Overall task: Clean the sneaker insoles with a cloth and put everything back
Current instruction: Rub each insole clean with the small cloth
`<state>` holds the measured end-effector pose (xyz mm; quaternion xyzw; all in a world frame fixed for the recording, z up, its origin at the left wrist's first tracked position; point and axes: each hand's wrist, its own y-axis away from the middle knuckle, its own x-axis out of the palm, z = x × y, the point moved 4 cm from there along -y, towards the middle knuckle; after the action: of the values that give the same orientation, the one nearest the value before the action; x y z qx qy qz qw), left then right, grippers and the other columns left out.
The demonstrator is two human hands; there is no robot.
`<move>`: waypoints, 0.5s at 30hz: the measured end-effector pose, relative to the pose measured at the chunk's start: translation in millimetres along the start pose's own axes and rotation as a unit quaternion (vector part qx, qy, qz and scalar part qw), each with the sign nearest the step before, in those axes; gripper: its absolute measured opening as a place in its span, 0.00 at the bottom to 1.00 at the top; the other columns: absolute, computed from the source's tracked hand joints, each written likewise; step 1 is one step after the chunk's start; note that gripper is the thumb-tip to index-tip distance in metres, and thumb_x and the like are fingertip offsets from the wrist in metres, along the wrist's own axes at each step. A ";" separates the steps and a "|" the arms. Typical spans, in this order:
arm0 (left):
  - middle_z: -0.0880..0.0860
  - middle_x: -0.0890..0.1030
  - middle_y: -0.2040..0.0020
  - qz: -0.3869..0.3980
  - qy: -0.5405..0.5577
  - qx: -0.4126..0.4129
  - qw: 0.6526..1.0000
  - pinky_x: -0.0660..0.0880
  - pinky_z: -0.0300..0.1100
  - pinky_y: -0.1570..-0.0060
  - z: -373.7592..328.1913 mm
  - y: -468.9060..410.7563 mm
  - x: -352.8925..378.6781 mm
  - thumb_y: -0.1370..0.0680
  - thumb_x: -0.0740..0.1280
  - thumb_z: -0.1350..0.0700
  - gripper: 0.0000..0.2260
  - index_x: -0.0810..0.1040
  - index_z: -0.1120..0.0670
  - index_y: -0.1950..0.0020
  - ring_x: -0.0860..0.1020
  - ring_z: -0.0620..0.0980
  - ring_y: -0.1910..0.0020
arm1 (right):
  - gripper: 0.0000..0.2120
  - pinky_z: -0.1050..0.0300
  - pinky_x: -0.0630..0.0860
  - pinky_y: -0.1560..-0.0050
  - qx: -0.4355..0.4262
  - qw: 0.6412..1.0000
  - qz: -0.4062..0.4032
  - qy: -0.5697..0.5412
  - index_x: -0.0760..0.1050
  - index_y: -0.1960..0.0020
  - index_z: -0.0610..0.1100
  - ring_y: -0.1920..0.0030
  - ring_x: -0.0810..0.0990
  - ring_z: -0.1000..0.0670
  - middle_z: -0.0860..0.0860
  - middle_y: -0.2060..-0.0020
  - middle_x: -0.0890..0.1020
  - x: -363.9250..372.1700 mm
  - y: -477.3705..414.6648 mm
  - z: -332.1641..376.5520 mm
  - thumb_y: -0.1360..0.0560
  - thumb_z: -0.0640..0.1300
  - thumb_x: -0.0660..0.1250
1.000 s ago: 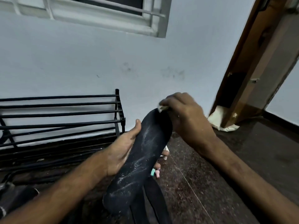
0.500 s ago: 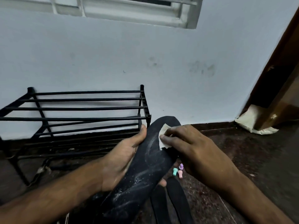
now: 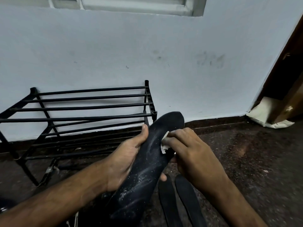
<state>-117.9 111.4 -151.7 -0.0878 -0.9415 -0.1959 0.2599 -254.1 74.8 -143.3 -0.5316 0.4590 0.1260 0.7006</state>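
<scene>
A long black insole (image 3: 144, 171), speckled with white dust, is held tilted with its toe end up and to the right. My left hand (image 3: 126, 159) grips it from the left side, thumb along its edge. My right hand (image 3: 191, 153) presses a small white cloth (image 3: 164, 141) against the insole's upper part. Two more black insoles (image 3: 178, 203) lie side by side on the dark floor, below my right wrist.
A low black metal shoe rack (image 3: 91, 110) stands against the pale wall at left. At the far right is a brown wooden door frame (image 3: 288, 76) with a folded beige sheet (image 3: 268, 115) at its foot. Dark speckled floor (image 3: 246, 154) stretches to the right.
My right hand has slid the cloth down from the insole's toe tip toward its middle. The view has swung left, showing more of the rack.
</scene>
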 end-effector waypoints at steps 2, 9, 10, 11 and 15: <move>0.61 0.83 0.57 0.004 -0.002 -0.005 1.000 0.82 0.53 0.65 1.7 -2.9 2.7 0.20 0.54 0.36 0.30 0.86 0.57 0.48 0.81 0.57 0.68 | 0.18 0.57 0.75 0.50 0.044 0.997 -0.058 -0.006 0.80 0.44 0.38 0.50 0.77 0.46 0.45 0.49 0.80 -1.0 -1.6 -1.8 0.33 0.36 0.66; 0.61 0.82 0.59 0.005 -0.005 -0.014 1.000 0.81 0.54 0.68 3.1 -0.5 17.3 0.20 0.57 0.38 0.26 0.81 0.59 0.44 0.82 0.58 0.67 | 0.13 0.54 0.76 0.50 0.038 0.995 -0.086 -0.013 0.81 0.46 0.37 0.51 0.79 0.44 0.44 0.50 0.81 -11.0 -24.0 2.9 0.30 0.33 0.69; 0.60 0.82 0.60 -0.007 0.004 -0.006 1.000 0.81 0.54 0.69 0.6 0.2 14.9 0.21 0.57 0.38 0.27 0.82 0.59 0.46 0.82 0.57 0.68 | 0.15 0.54 0.76 0.51 0.019 0.999 -0.040 -0.023 0.80 0.46 0.38 0.51 0.79 0.44 0.45 0.50 0.80 -8.2 -24.7 4.1 0.32 0.32 0.72; 0.61 0.82 0.60 -0.020 0.004 0.004 1.000 0.81 0.54 0.70 -2.2 0.1 9.8 0.21 0.57 0.37 0.28 0.84 0.60 0.48 0.82 0.57 0.69 | 0.17 0.53 0.77 0.53 0.003 0.999 0.013 -0.033 0.80 0.46 0.39 0.51 0.79 0.45 0.46 0.50 0.79 -7.4 -25.1 5.5 0.34 0.32 0.74; 0.65 0.83 0.51 -0.044 -0.043 0.010 0.998 0.81 0.52 0.68 -8.4 2.4 -11.1 0.21 0.55 0.35 0.31 0.85 0.60 0.47 0.81 0.60 0.69 | 0.15 0.56 0.74 0.55 0.057 0.974 0.218 -0.030 0.81 0.50 0.47 0.52 0.79 0.49 0.54 0.55 0.76 -11.3 -19.1 -11.6 0.32 0.32 0.71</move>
<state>-103.9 109.4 -150.1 -0.0525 -0.9567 -0.1936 0.2110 -253.5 60.7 -122.7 -0.3736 0.5494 0.2649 0.6989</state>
